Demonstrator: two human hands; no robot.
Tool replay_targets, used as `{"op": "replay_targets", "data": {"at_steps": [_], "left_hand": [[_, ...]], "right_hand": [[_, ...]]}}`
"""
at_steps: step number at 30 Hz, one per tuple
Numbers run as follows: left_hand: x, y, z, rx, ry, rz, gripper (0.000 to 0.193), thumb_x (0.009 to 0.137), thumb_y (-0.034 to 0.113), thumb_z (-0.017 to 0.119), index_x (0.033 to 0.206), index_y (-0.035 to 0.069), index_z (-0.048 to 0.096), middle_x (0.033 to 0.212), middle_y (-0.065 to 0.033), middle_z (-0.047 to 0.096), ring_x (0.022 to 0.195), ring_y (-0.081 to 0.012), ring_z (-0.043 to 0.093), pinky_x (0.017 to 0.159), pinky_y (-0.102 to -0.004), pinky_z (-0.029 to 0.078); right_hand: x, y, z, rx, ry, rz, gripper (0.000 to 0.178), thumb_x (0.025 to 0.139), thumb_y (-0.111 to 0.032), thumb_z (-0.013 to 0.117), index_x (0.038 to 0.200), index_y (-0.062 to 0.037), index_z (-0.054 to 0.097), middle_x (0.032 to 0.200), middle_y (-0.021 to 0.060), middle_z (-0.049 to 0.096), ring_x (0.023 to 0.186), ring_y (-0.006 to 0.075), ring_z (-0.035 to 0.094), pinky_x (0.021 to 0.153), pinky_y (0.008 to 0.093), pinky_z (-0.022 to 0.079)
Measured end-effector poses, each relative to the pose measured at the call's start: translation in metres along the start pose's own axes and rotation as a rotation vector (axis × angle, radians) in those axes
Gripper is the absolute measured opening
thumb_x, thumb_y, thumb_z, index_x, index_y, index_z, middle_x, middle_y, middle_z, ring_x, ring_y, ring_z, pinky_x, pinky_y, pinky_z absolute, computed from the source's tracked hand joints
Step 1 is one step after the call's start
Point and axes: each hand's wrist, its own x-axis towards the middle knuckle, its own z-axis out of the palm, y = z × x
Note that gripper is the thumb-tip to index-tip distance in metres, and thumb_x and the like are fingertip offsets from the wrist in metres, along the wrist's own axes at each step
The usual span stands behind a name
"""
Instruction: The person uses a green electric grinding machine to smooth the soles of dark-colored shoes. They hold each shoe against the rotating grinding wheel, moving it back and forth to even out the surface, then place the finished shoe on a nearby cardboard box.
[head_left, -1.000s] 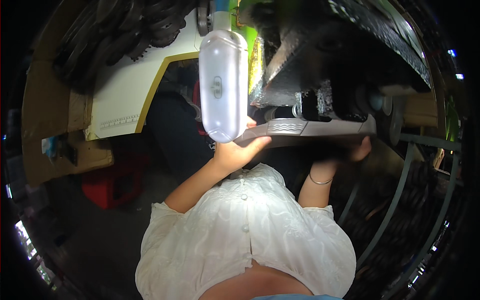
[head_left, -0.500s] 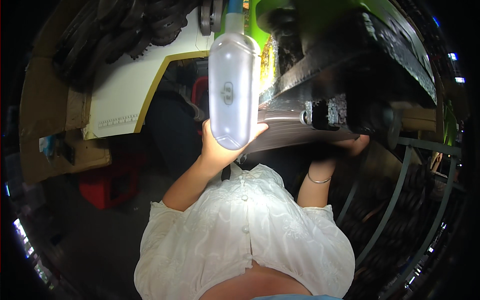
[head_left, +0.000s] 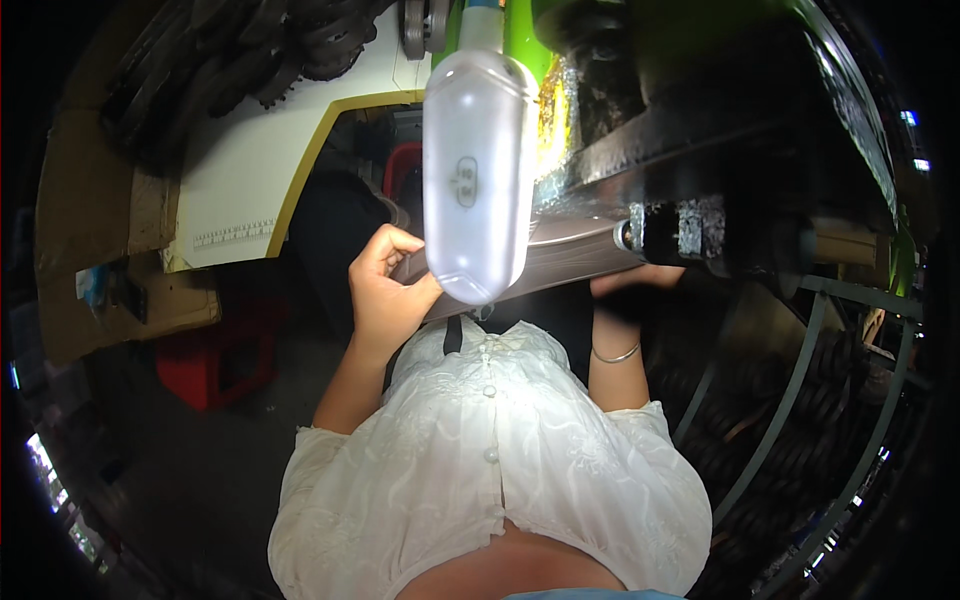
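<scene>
A long, flat brown-grey piece with fine lines along it lies across in front of me, under the black machine head; its exact kind does not show. My left hand pinches its left end between thumb and fingers. Along the near edge at the right is my right hand, against the piece, its fingers largely hidden by a blurred dark machine part. A lit, whitish elongated lamp hangs over the middle and covers part of the piece. The metal machine arm end sits just above the piece's right side.
Dark curved strips are heaped on a white, yellow-edged table with a printed ruler. Cardboard lines the left. A red stool stands below it. At the right is a grey metal rack with dark pieces stacked inside.
My left hand has come out from behind the lamp, moving left, and now visibly pinches the piece's end. My right hand has shifted left along it. The piece has moved left.
</scene>
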Motion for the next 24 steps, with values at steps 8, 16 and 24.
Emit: {"op": "replay_targets", "data": {"at_steps": [8,16,24], "left_hand": [[-0.012,-0.005,-0.011,-0.037,0.014,-0.060,0.026,0.069,0.002,0.074,0.076,0.002,0.049,0.069,-0.0029,0.057,0.064,-0.0035,0.052,0.056,-0.0184,0.042],[-0.008,-0.010,0.006,-0.034,-0.184,0.004,0.020,0.075,0.009,0.068,0.088,-0.001,0.057,0.079,-0.0043,0.060,0.072,-0.0070,0.054,0.065,-0.0226,0.043],[-0.003,-0.011,0.039,-0.182,-0.294,-0.168,0.013,0.083,0.010,0.058,0.082,-0.002,0.064,0.074,-0.0067,0.061,0.068,-0.0109,0.056,0.062,-0.0235,0.043]], "right_hand": [[-0.007,0.002,0.007,-0.106,-0.038,-0.032,0.051,0.082,-0.036,0.045,0.115,0.0031,0.049,0.114,0.0128,0.054,0.106,0.0241,0.051,0.093,0.0339,0.039],[0.010,-0.014,0.002,-0.049,-0.207,-0.047,0.053,0.082,-0.038,0.050,0.113,0.0044,0.049,0.112,0.0142,0.054,0.104,0.0234,0.052,0.091,0.0337,0.041],[-0.017,0.046,-0.086,-0.083,-0.235,0.001,0.062,0.072,-0.039,0.070,0.110,0.0053,0.050,0.101,0.0081,0.057,0.090,0.0154,0.056,0.079,0.0270,0.045]]}}
